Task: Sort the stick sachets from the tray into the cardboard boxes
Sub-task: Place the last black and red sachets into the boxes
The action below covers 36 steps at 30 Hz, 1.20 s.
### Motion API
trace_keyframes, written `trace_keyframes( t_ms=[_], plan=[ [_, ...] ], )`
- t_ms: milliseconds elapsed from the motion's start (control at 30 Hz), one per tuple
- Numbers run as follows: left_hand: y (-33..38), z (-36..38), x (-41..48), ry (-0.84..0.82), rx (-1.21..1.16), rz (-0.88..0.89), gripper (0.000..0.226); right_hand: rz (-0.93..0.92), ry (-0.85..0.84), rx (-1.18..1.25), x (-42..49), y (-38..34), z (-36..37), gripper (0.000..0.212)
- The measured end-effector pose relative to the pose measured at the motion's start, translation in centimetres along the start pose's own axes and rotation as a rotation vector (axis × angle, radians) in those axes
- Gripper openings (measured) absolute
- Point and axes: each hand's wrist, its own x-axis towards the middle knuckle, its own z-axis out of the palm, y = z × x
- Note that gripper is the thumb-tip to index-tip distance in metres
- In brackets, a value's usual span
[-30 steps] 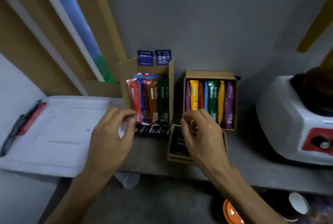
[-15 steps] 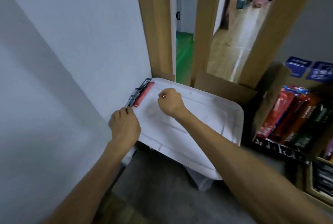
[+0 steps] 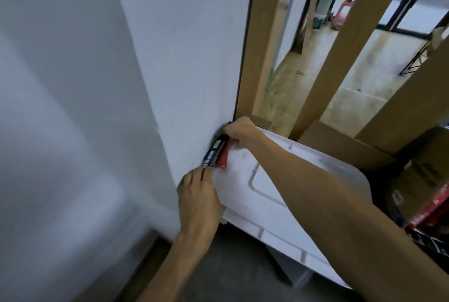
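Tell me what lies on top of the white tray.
Stick sachets, dark blue and red, lie along the wall-side edge of the white tray. The right hand covers their far ends, the left hand their near ends. The count is hidden.

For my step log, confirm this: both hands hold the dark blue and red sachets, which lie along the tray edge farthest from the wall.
Wrong on the edge. The head view shows the sachets lying along the tray edge against the white wall. The rest stands: the left hand holds their near end, the right hand their far end.
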Motion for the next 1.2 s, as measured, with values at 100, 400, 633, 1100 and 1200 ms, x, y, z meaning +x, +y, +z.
trace_keyframes(
  t_ms=[100,400,633,1100,1200],
  plan=[
    [-0.4,0.2,0.2,0.029,-0.050,0.006,0.049,-0.022,0.126,0.280,-0.5,0.7,-1.2,0.032],
    [4.3,-2.8,-0.1,0.001,-0.752,-0.237,0.021,-0.043,-0.019,0.834,-12.4,7.7,-11.7,0.023],
    [12.3,-5.7,-2.6,-0.373,-1.125,-0.134,0.020,-0.189,-0.038,0.795,-22.0,14.9,-18.8,0.029],
    [35.0,1.4,-16.7,-0.626,-1.406,-0.301,0.024,-0.170,0.348,0.712,-34.8,34.1,-34.2,0.008],
    [39.4,3.3,-17.4,-0.601,-1.335,-0.170,0.020,-0.104,0.337,0.715,-35.8,37.9,-37.1,0.010]
  ],
)
